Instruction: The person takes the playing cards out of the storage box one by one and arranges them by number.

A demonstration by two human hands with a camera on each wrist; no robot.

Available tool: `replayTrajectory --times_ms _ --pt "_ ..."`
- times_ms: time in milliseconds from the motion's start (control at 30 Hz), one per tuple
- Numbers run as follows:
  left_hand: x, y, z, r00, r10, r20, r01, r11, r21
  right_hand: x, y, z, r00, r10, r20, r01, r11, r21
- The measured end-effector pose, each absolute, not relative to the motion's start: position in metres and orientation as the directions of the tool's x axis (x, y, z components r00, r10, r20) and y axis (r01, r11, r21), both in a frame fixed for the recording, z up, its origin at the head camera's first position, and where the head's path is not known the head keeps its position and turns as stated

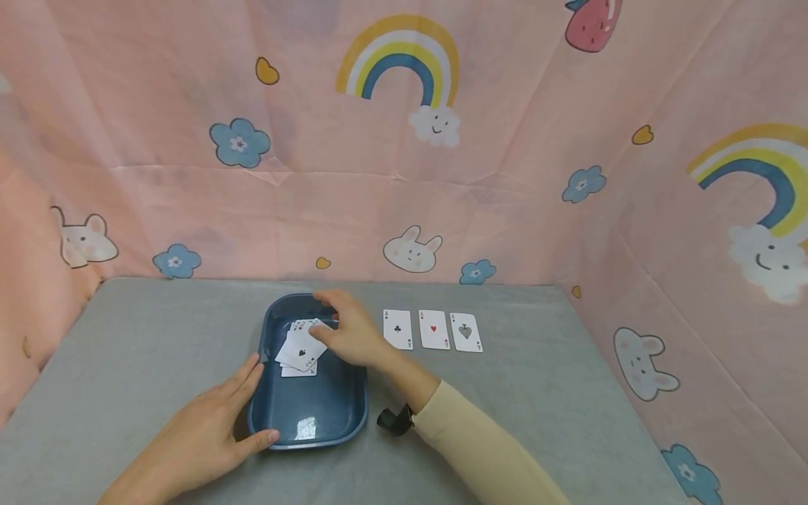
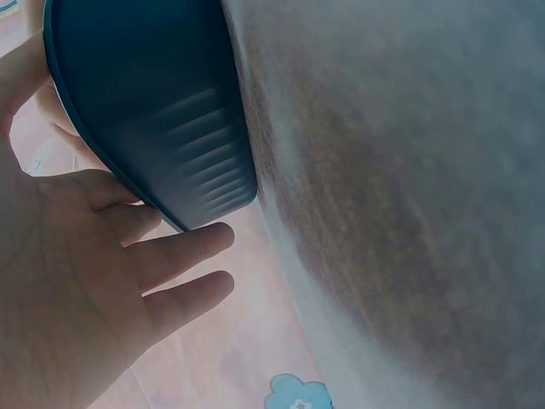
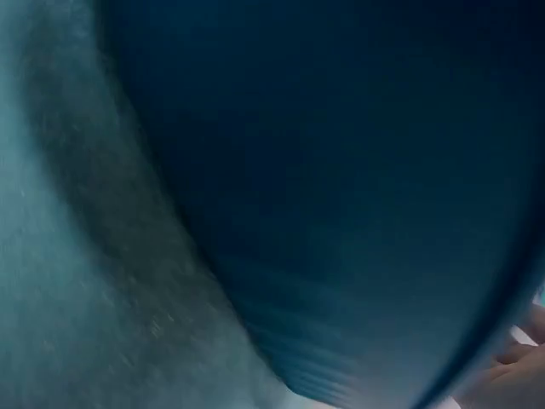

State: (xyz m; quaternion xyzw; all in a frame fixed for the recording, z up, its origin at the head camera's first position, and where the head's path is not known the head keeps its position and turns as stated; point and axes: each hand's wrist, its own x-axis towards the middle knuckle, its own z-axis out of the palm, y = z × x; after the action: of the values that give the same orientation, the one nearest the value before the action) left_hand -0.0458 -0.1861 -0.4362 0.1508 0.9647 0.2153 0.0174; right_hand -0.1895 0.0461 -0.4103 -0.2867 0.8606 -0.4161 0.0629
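Bracing the blue tray at its near-left corner, left hand lies flat, fingers straight, thumb on the rim. Right hand reaches into the tray, fingers curled onto the loose cards; exact pinch hidden. Right of tray: three aces face up, clubs, hearts, spades. Right wrist view blurred.

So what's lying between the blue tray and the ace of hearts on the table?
In the head view, one card, the ace of clubs, lies between the blue tray and the ace of hearts; otherwise bare grey table.
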Motion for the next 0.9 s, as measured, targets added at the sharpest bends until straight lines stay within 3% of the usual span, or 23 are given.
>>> replayTrajectory --times_ms 400,900 --pt "-0.046 -0.187 -0.437 -0.951 0.307 0.043 0.295 0.856 0.425 -0.192 0.021 -0.426 -0.853 -0.518 -0.064 -0.371 0.689 -0.623" --pt "-0.046 -0.187 -0.437 -0.953 0.300 0.036 0.287 0.858 0.425 -0.199 0.009 -0.443 -0.852 -0.508 -0.127 -0.414 0.802 -0.431"
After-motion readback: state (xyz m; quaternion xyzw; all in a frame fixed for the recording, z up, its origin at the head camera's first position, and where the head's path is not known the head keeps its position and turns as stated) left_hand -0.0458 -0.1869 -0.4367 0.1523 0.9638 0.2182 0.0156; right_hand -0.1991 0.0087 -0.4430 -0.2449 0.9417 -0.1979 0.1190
